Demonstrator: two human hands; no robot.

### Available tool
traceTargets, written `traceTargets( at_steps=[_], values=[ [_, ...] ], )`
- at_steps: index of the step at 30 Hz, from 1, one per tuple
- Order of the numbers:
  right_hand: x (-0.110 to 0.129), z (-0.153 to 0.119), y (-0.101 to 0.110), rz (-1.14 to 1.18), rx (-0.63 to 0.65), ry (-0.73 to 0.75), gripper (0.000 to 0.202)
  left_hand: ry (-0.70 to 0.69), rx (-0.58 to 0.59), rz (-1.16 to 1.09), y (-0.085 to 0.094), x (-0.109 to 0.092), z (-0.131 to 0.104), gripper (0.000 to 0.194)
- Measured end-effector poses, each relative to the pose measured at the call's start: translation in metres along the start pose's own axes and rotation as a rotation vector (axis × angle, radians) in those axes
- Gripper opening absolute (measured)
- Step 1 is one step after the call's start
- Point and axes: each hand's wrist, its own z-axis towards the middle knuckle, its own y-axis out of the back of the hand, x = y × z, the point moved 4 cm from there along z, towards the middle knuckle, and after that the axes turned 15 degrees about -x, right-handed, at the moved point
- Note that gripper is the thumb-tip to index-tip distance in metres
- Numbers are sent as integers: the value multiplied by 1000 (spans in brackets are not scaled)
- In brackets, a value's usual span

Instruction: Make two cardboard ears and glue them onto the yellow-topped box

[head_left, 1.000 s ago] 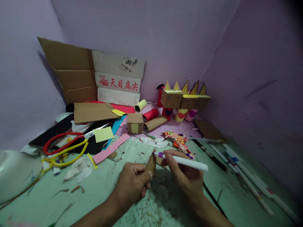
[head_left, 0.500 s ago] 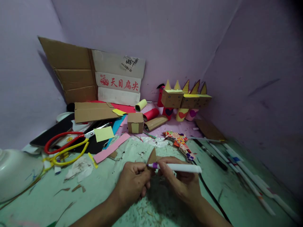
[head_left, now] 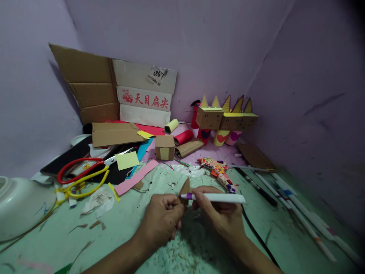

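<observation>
Between my hands stands a small pointed piece of brown cardboard (head_left: 185,187), its tip upward. My left hand (head_left: 164,217) is closed on its lower left side, and the fingers hide its base. In my right hand (head_left: 222,215) is a white marker pen (head_left: 219,198) with a purple collar, lying nearly level. Its tip points left and meets the left edge of the cardboard piece. Beyond my hands sits a small cardboard box (head_left: 164,147) with a yellow square on its front.
Red-and-yellow scissors (head_left: 82,171) and a pink paper strip (head_left: 137,177) lie left. A flower-patterned glue gun (head_left: 218,171) with a black cable lies right, near several markers (head_left: 299,213). Cardboard figures (head_left: 209,118) stand behind. A white bowl (head_left: 25,207) sits at the left edge.
The whole view has shifted slightly, so things appear a little further right. The pen tip has moved slightly up along the cardboard edge. Both hands keep their holds.
</observation>
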Motion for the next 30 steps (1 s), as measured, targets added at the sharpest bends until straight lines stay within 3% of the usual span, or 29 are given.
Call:
traceTargets(
  at_steps=[13, 21, 26, 30],
  values=[
    [-1, -4, -5, -15, 58, -13, 16, 44, -28, -1, -1, -1, 2, 17],
    [11, 16, 15, -53, -240, -49, 22, 20, -22, -54, 2, 2, 2, 26],
    [7, 11, 9, -61, -140, 74, 17, 4, 3, -37, 1, 2, 3, 27],
    [3, 10, 7, -33, -135, 63, 15, 4, 2, -23, 1, 0, 2, 27]
  ],
)
